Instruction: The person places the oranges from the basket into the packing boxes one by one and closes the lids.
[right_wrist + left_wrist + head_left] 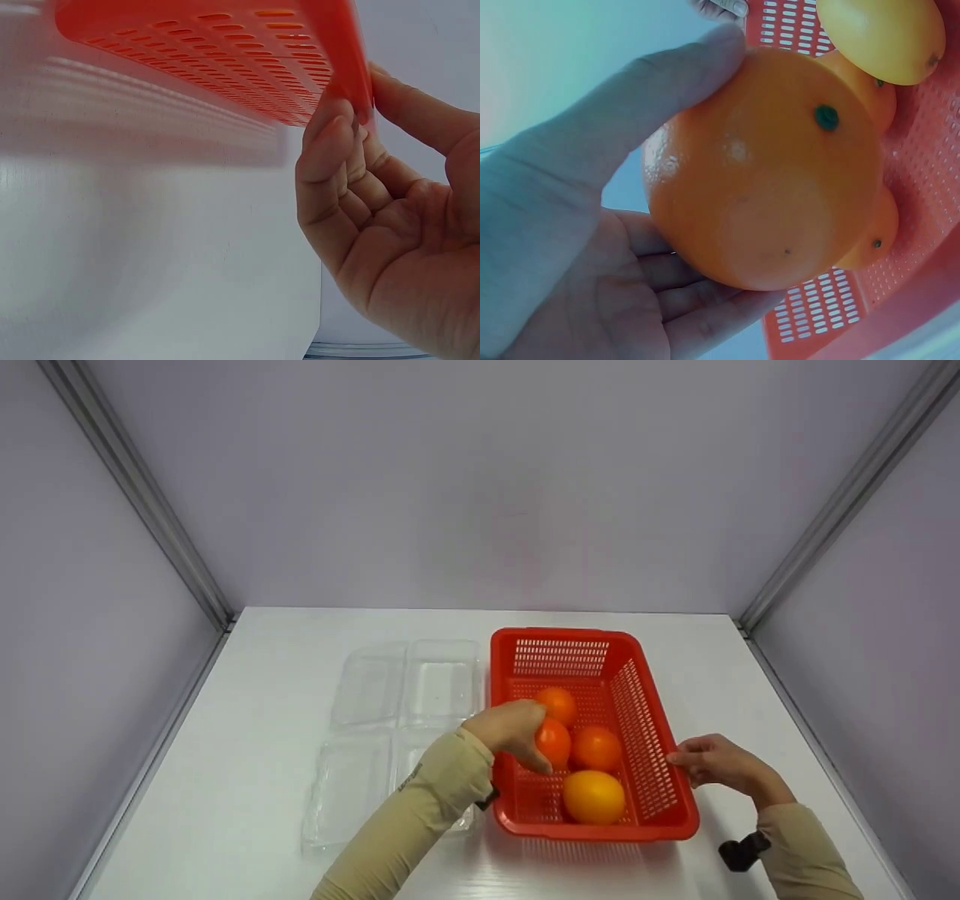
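Red basket (577, 831) stretches lengthwise from the person, right hand (716, 765) pinching its rim; left hand (510, 731), widely curled, grips a round orange (761, 180), seemingly within the basket, green stem mark (826, 118) toward the yellow fruit (889, 34).

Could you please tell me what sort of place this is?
Probably a purpose-built test or recording booth: plain panels line three sides of a white table, with metal rails at the corners.
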Motion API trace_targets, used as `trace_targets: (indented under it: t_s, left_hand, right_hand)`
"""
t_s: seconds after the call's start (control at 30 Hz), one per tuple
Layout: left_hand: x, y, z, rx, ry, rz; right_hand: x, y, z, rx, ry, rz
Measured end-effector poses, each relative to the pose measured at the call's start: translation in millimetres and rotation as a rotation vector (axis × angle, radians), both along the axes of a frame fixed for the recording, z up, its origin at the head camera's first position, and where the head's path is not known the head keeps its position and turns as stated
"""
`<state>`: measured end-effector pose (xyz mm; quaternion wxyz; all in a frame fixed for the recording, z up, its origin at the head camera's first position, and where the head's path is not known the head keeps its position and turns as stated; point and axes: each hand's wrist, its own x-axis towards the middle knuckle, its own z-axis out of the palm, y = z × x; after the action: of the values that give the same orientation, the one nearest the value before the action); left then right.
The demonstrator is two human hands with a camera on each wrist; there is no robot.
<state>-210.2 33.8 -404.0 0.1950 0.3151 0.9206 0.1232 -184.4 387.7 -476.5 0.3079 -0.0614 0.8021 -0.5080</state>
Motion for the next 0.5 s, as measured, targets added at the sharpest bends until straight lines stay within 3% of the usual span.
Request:
trace_targets:
  t_s: [0.27,0.5]
  left_hand:
    - [0.6,-5.1,-2.1,0.015,0.010,-0.001]
    - [0.4,-13.0,-1.9,0.043,-0.022,0.024]
  right_hand:
    - [0.8,1,-0.3,-0.007,0.002,-0.001]
    - [0.5,1,-1.7,-0.004,0.007,0.000]
